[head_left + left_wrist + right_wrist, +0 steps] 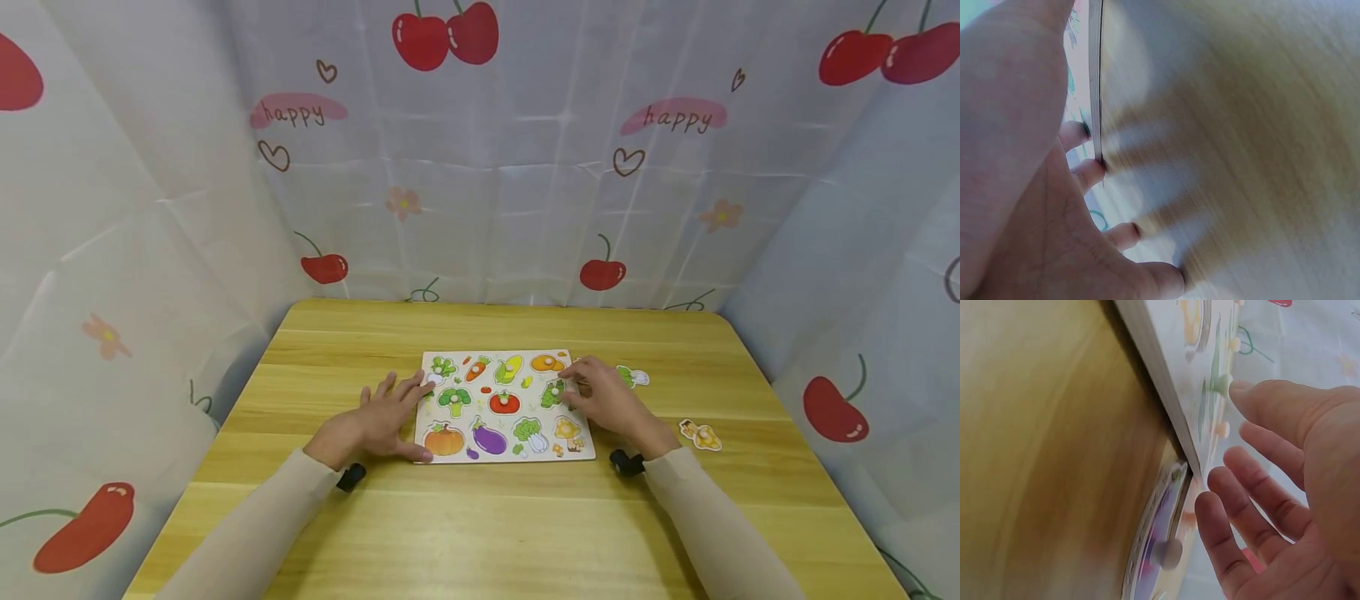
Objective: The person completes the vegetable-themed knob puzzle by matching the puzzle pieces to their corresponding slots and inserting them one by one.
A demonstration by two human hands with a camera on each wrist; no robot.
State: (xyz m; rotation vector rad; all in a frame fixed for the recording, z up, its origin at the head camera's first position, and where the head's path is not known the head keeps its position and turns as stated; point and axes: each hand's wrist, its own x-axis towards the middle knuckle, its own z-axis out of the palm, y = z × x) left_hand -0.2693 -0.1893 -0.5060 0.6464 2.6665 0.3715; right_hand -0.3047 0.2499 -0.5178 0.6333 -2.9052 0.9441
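Note:
A white wooden knob puzzle board (465,417) with vegetable pieces lies on the table. My left hand (384,417) rests with spread fingers at its left edge, the thumb on the lower left corner near the pumpkin piece (444,440). Over the board's right edge is my right hand (603,396), its fingers loosely bent and apart. In the right wrist view the thumb tip is close to a pale knob (1222,384); whether they touch I cannot tell. Nearest to that hand in the head view is a green vegetable piece (552,395). The tomato piece (504,403) sits mid-board.
Off the board's right side lie a loose leafy white-stemmed piece (638,377) and a loose mushroom piece (702,435). A purple-patterned piece (1161,534) with a knob lies against the board's edge. Curtains (525,217) with cherry prints surround the wooden table (480,533).

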